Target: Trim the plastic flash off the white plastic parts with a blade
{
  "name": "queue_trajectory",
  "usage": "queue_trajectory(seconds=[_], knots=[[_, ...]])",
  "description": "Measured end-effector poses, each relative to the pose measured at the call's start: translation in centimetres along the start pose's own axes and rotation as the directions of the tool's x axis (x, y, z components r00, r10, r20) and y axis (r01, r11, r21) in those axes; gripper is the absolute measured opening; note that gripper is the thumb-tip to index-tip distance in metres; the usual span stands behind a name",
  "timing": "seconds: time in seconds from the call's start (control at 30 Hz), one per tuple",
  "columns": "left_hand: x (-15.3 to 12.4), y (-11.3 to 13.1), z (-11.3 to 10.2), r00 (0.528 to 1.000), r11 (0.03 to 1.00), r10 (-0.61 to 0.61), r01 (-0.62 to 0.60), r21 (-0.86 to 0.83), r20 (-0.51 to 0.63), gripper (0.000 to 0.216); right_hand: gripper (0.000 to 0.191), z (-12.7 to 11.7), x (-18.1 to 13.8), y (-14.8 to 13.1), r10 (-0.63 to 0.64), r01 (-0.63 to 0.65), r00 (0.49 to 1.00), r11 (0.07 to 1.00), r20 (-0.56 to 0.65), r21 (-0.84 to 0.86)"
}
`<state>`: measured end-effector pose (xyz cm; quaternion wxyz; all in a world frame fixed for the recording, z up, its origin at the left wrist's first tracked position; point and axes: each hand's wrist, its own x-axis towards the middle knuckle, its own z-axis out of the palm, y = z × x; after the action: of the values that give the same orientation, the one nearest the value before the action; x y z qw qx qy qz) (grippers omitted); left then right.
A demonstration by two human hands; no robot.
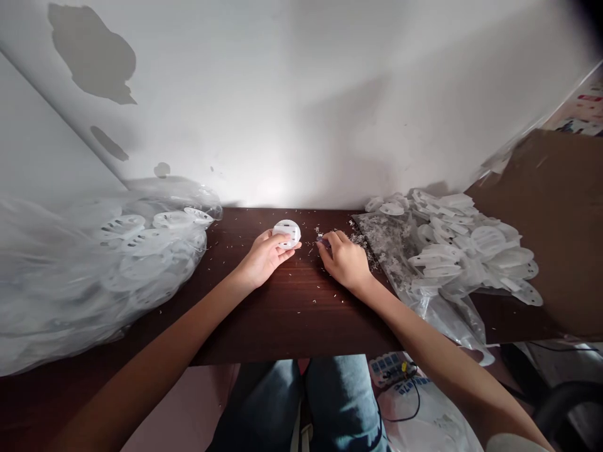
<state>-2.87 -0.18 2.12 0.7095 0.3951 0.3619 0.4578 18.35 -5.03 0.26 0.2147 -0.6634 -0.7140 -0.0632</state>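
Observation:
My left hand (266, 256) is closed on a round white plastic disc (286, 233) with slots in it, holding it above the table. The thumb lies across its face and the fingers are behind it. To the right, my right hand (346, 257) is apart from the disc, low over the table, with curled fingers. A small purplish thing (322, 240) shows at its fingertips, too little of it to name. Tiny white scraps (362, 242) lie scattered around both hands, thickest just beyond the right one.
A clear plastic bag (141, 263) full of white slotted discs bulges at the left. A pile of white discs (471, 242) lies on a plastic sheet at the right, beside a cardboard box (546, 220). The dark wooden table (292, 326) meets a white wall (264, 113).

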Motion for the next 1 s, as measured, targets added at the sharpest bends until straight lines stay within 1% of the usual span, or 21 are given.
queue_trajectory(seconds=[0.1, 0.23, 0.3, 0.4, 0.47, 0.57, 0.63, 0.7, 0.77, 0.8, 0.83, 0.9, 0.93, 0.97, 1.0], knots=[[0.1, -0.4, 0.0, 0.999, 0.999, -0.03, 0.03, 0.019, 0.016, 0.041, 0.034, -0.1, 0.3, 0.3, 0.035, -0.036, 0.999, 0.998, 0.009, 0.061], [0.4, -1.4, -0.1, 1.0, 0.996, 0.015, -0.016, 0.092, 0.011, 0.04, 0.029, -0.4, 0.6, 0.9, 0.057, -0.05, 0.997, 0.984, -0.042, 0.168], [0.5, -1.9, -0.2, 0.998, 0.988, 0.062, -0.061, 0.142, -0.007, 0.038, 0.027, -0.5, 0.6, 1.0, 0.018, -0.003, 0.998, 0.973, -0.06, 0.233], [0.6, -2.4, -0.5, 0.988, 0.957, 0.149, -0.132, 0.259, -0.045, 0.042, 0.026, -0.4, 0.5, 0.9, -0.062, 0.075, 0.997, 0.952, -0.053, 0.296], [0.8, -2.4, -0.8, 0.973, 0.912, 0.224, -0.191, 0.364, -0.051, 0.046, 0.026, -0.3, 0.6, 1.1, -0.067, 0.083, 0.996, 0.947, -0.06, 0.312], [1.2, -1.9, -1.5, 0.937, 0.814, 0.348, -0.29, 0.503, -0.022, 0.05, 0.025, -0.1, 1.3, 2.4, -0.023, 0.071, 0.989, 0.939, -0.144, 0.337], [1.3, -1.4, -2.1, 0.916, 0.732, 0.4, -0.331, 0.596, 0.018, 0.046, 0.024, 0.0, 1.9, 3.8, 0.007, 0.069, 0.976, 0.937, -0.216, 0.344], [1.2, -0.9, -2.5, 0.895, 0.615, 0.441, -0.36, 0.702, 0.073, 0.036, 0.024, 0.1, 2.5, 5.0, 0.038, 0.047, 0.971, 0.94, -0.238, 0.339], [1.0, -0.7, -2.7, 0.854, 0.461, 0.492, -0.419, 0.782, 0.167, 0.022, 0.024, 0.0, 2.8, 5.7, 0.068, 0.023, 0.967, 0.936, -0.244, 0.35], [0.9, -0.6, -2.7, 0.818, 0.372, 0.525, -0.469, 0.801, 0.235, 0.017, 0.025, -0.1, 2.9, 5.7, 0.078, 0.018, 0.966, 0.931, -0.246, 0.365], [0.7, -0.6, -2.6, 0.767, 0.271, 0.559, -0.529, 0.804, 0.316, 0.013, 0.027, -0.3, 2.8, 5.6, 0.081, 0.019, 0.968, 0.921, -0.239, 0.388], [0.3, -0.5, -2.4, 0.645, 0.058, 0.593, -0.631, 0.773, 0.482, 0.013, 0.035, -0.7, 2.5, 4.7, 0.064, 0.029, 0.981, 0.881, -0.181, 0.472], [0.0, -0.5, -2.2, 0.588, -0.037, 0.597, -0.659, 0.751, 0.546, 0.015, 0.039, -0.9, 2.3, 4.1, 0.046, 0.032, 0.99, 0.845, -0.133, 0.534], [-0.2, -0.4, -2.1, 0.542, -0.115, 0.595, -0.673, 0.73, 0.593, 0.017, 0.042, -1.1, 2.0, 3.4, 0.022, 0.028, 0.997, 0.795, -0.075, 0.606], [-0.4, -0.4, -1.9, 0.507, -0.175, 0.593, -0.677, 0.714, 0.626, 0.018, 0.043, -1.2, 1.8, 2.7, -0.001, 0.019, 1.0, 0.731, -0.026, 0.683]])
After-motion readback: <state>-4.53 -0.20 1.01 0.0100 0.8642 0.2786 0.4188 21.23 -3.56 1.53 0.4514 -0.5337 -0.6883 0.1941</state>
